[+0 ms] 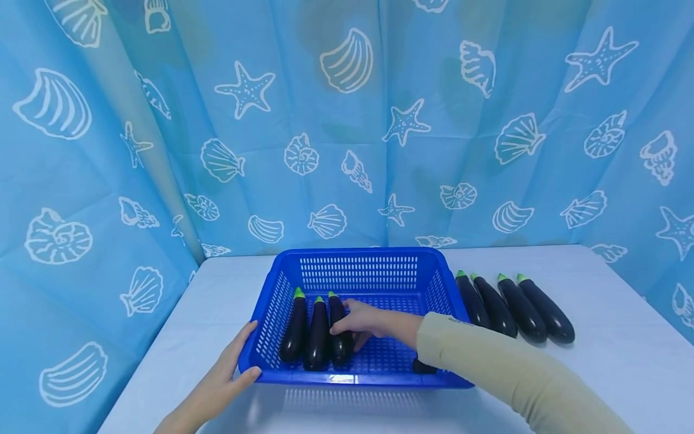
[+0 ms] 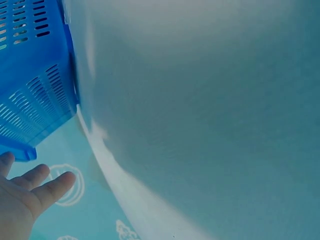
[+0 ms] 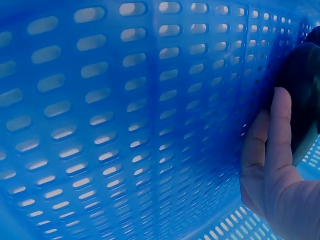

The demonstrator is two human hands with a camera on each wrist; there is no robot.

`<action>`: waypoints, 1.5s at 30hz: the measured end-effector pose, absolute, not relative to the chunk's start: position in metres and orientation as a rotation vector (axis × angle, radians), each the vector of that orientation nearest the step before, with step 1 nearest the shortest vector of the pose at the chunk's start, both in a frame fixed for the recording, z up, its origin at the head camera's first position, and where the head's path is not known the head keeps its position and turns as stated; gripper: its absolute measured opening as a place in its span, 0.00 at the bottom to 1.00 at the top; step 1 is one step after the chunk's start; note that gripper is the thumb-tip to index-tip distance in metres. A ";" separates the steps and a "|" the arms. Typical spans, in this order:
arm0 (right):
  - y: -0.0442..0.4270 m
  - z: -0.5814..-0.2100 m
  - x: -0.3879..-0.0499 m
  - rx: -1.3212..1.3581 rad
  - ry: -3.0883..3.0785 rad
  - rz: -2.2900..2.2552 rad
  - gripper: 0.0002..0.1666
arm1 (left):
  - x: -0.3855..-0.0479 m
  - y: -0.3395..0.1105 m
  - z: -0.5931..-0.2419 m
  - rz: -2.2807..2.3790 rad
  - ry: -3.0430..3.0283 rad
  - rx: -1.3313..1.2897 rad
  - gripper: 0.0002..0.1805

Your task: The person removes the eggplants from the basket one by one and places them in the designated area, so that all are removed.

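Holding the third eggplant (image 1: 342,351) from left inside the blue basket (image 1: 303,378), thumb and fingers of the right hand (image 1: 363,319) clasped round it, touching the basket's end with left hand (image 1: 222,371), fingers apart, and possibly risking, through glossy skin or hasty release, a roll into the neighbouring eggplant (image 1: 317,337).

Dark object (image 1: 424,366) in basket (image 1: 352,255): mostly hidden behind sleeve (image 1: 488,355)
Sleeve: cut off, head view's lower right
Left hand (image 2: 21,202): cut off, lower left of left wrist view
Held eggplant (image 3: 301,87): cut off at right wrist view's right edge
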State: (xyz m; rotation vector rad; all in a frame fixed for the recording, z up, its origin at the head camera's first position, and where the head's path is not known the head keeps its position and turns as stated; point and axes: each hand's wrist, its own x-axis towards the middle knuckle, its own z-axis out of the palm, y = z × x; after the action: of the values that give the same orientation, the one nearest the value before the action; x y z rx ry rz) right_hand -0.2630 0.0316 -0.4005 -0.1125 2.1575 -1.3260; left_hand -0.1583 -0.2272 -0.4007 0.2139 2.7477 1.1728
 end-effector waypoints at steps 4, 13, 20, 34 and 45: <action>0.032 -0.398 -0.262 -0.107 2.145 -1.335 0.42 | -0.158 -0.227 -0.401 1.174 2.749 0.210 0.42; 0.037 -0.394 -0.264 -0.114 2.153 -1.342 0.44 | -0.158 -0.228 -0.402 1.173 2.750 0.225 0.42; 0.045 -0.379 -0.267 -0.071 2.141 -1.369 0.46 | -0.158 -0.228 -0.402 1.183 2.744 0.221 0.42; 0.063 -0.355 -0.272 -0.059 2.123 -1.430 0.44 | -0.158 -0.228 -0.402 1.183 2.750 0.244 0.41; 0.075 -0.338 -0.270 -0.077 2.121 -1.460 0.43 | -0.159 -0.228 -0.403 1.188 2.751 0.247 0.41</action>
State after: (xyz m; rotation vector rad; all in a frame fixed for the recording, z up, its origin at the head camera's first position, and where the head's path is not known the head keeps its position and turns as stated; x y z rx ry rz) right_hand -0.2701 0.0754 -0.3376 -0.0769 2.1211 -1.4601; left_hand -0.1586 -0.2278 -0.4026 0.2465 2.7505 1.1876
